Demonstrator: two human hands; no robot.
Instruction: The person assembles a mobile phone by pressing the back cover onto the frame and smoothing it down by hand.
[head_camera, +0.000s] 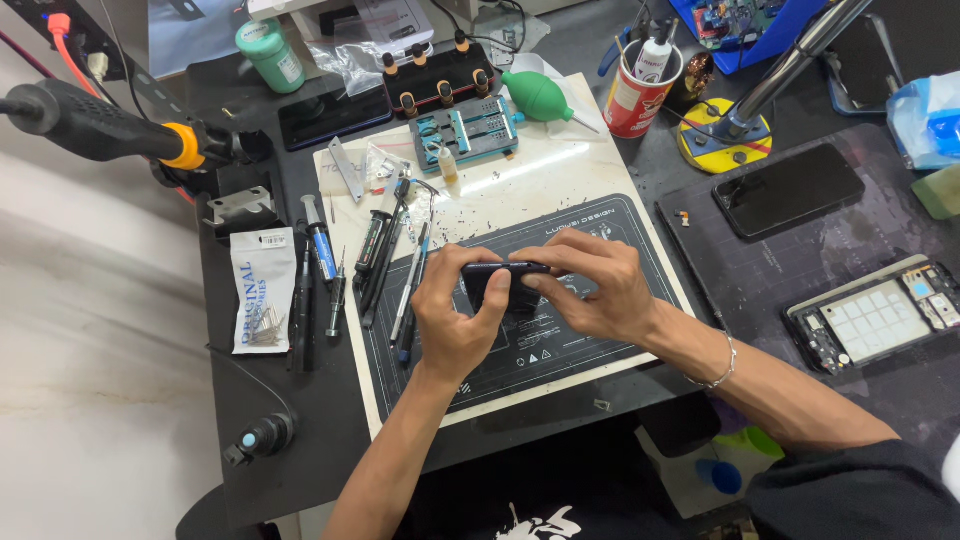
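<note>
Above the dark work mat (620, 260), a black phone (500, 282) is pinched edge-on between left hand (455, 320) and right hand (600, 290).

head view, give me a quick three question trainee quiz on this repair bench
1. True or false: both hands grip the dark phone over the work mat.
2. Which lies right of the mat? A) opened phone B) soldering iron C) hammer
3. What colour is the cup of tools?

Key:
1. True: left hand and right hand hold it edge-on, fingers along the top.
2. A, the opened phone, below a black phone.
3. Red.
</note>
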